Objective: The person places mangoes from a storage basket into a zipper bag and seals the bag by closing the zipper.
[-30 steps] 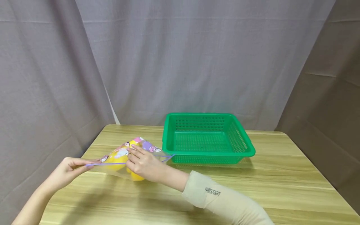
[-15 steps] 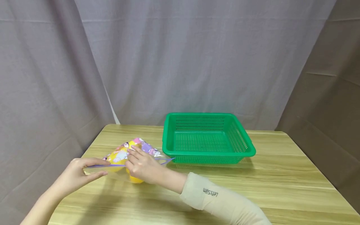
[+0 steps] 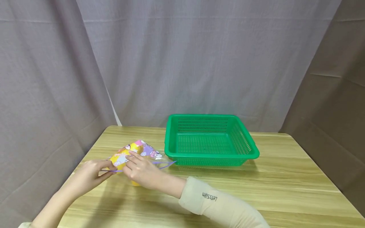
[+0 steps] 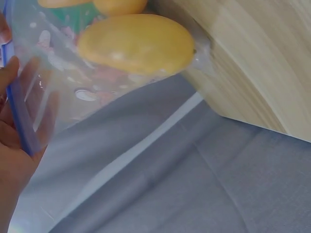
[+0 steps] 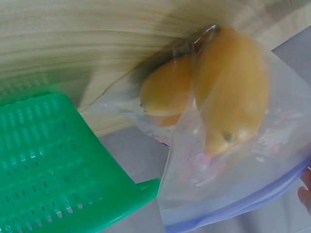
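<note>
A clear zip bag (image 3: 146, 150) with a purple zip strip and printed cartoon figures is held over the left part of the table. Inside are yellow, mango-like fruits; one fruit (image 4: 141, 43) is large in the left wrist view, and another fruit (image 5: 233, 87) shows through the plastic in the right wrist view. My left hand (image 3: 89, 177) pinches the zip strip near its left end between thumb and fingers. Close beside it, my right hand (image 3: 144, 172) grips the strip at its middle, fingers over the printed side. Toward the right corner, the two purple edges stand apart.
A green perforated basket (image 3: 211, 155) stands right of the bag, whose right corner comes close to the basket's near-left corner. The wooden table (image 3: 285, 177) has grey curtain (image 3: 199, 63) behind it and along both sides.
My left hand has moved right along the zip strip toward my right hand, its fingers spreading and then pinching again. My right hand has shifted slightly left and down. The basket has stayed put.
</note>
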